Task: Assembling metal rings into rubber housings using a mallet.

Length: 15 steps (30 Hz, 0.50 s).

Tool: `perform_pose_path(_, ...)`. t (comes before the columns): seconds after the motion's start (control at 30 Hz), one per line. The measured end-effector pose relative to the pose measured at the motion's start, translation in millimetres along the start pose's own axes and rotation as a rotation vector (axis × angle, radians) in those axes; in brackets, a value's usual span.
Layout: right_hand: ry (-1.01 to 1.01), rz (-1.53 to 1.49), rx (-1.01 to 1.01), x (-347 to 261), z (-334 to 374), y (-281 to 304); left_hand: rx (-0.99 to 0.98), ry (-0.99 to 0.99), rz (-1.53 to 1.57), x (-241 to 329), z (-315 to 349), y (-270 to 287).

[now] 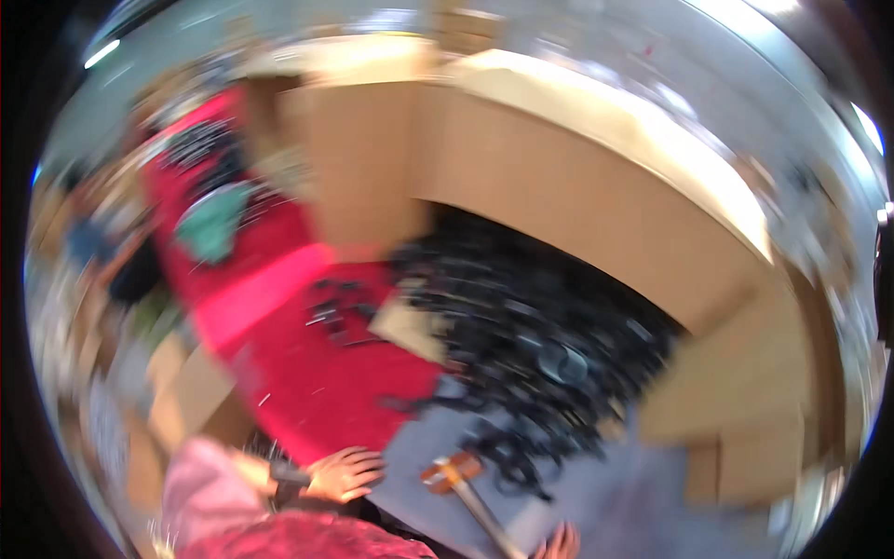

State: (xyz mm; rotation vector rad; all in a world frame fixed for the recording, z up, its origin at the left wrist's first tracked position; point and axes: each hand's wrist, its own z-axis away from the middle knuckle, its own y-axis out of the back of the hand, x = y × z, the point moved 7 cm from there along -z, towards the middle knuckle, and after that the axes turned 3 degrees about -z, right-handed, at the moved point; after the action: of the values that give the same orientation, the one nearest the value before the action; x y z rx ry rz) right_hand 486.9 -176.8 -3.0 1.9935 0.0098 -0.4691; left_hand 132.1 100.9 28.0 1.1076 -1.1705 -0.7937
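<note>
The picture is smeared by motion. My left hand [346, 473] lies on the near edge of the table, where the red cover meets the grey surface. Its fingers are stretched out and it holds nothing; a dark band circles the wrist. At the bottom edge only part of my right hand [559, 542] shows. Its fingers are beside the lower end of a hammer-like tool [453, 472] with an orange-brown head and a pale shaft; whether they grip it I cannot make out. Beyond the tool spreads a heap of small black parts [549, 373], too blurred to name.
Tall cardboard walls [559, 177] stand behind and to the right of the heap. A red cloth [307, 391] runs away to the far left, bearing more dark pieces and a green cloth or bag [214, 224]. A person [138, 270] is at the far left, near cardboard boxes [191, 396].
</note>
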Motion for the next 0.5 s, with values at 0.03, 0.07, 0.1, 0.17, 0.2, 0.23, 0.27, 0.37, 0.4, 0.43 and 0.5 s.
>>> perform_pose_path(0.03, -0.190, 0.069, -0.163, -2, 15, 19, 0.008, 0.006, -0.018, 6, -7, 8)
perform_pose_path(0.07, -0.205, 0.035, -0.212, -6, -3, 24, -0.024, -0.008, -0.061, 3, -4, 10)
perform_pose_path(0.1, -0.229, 0.063, -0.230, -8, -14, 27, 0.030, 0.000, -0.047, -3, 0, 3)
perform_pose_path(0.17, -0.250, 0.147, -0.258, -10, -17, 33, 0.047, -0.018, 0.003, -11, -1, -13)
perform_pose_path(0.2, -0.315, 0.174, -0.239, -5, -5, 40, 0.048, -0.032, -0.003, -9, -6, -22)
perform_pose_path(0.23, -0.327, 0.178, -0.226, -3, 3, 43, 0.039, -0.092, -0.004, -9, -10, -34)
perform_pose_path(0.27, -0.327, 0.178, -0.215, -3, 9, 46, 0.020, -0.126, -0.059, -13, -12, -49)
perform_pose_path(0.37, -0.313, 0.178, -0.190, -1, 25, 46, -0.013, -0.168, -0.165, -23, -9, -71)
perform_pose_path(0.4, -0.322, 0.182, -0.169, -2, 29, 44, -0.039, -0.140, -0.208, -30, -5, -78)
perform_pose_path(0.43, -0.311, 0.160, -0.154, -4, 29, 40, 0.019, -0.270, -0.467, -36, 2, -83)
perform_pose_path(0.5, -0.293, 0.130, -0.126, -5, 30, 42, 0.060, -0.387, -0.701, -39, 6, -87)
